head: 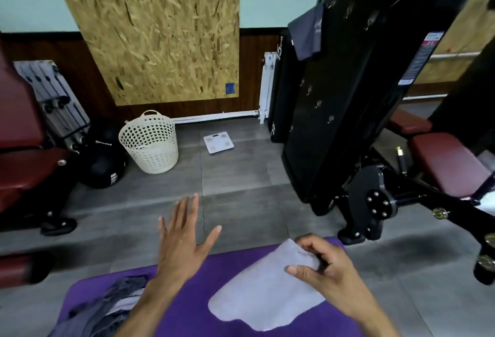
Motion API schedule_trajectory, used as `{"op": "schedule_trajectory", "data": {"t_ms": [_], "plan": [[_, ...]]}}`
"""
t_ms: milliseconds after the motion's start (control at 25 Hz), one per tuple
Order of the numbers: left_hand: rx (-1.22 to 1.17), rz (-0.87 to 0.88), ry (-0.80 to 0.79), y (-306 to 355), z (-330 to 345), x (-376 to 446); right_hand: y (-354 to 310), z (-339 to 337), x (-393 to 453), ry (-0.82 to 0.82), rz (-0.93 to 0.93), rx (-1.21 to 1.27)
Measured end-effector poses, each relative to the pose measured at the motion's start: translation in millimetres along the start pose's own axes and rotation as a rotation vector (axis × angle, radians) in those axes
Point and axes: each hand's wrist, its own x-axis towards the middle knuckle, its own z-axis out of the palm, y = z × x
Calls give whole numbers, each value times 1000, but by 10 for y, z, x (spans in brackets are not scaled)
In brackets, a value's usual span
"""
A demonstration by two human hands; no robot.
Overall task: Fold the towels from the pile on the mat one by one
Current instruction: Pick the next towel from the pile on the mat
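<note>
A light grey towel [263,293] lies spread on the purple mat [192,277] in the lower middle of the view. My right hand [318,264] pinches the towel's far right corner with curled fingers. My left hand [182,240] hovers above the mat's far edge with its fingers straight and spread, holding nothing. A pile of grey and dark towels [112,307] sits on the mat's left end, partly hidden behind my left forearm.
A cream perforated laundry basket [150,143] stands on the grey floor beyond the mat, with a white bathroom scale [218,142] to its right. A black gym machine [361,95] rises at the right. Dark red padded benches [24,165] and black medicine balls [104,159] crowd the left.
</note>
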Motion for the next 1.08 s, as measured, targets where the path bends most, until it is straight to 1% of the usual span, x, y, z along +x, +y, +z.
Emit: {"op": "schedule_trajectory", "data": {"t_ms": [160, 280, 440, 560, 760, 920, 1080], "plan": [[-31, 23, -34, -72, -99, 322, -144, 77, 82, 65, 48, 59], [-30, 48, -41, 55, -48, 719, -180, -43, 269, 98, 62, 108], [-15, 81, -33, 326, 168, 1418, 22, -341, 766, 144, 54, 102], [-7, 68, -34, 490, 360, 1937, 222, -625, 1252, 137, 39, 99], [-4, 34, -32, 746, 592, 2798, 364, -1162, 2142, 105, 8, 126], [-32, 41, -35, 876, 723, 3565, 385, -1470, 2919, 142, 19, 158], [-69, 53, -11, 811, 1001, 4753, 549, -1674, 4065, 137, 36, 220]]}}
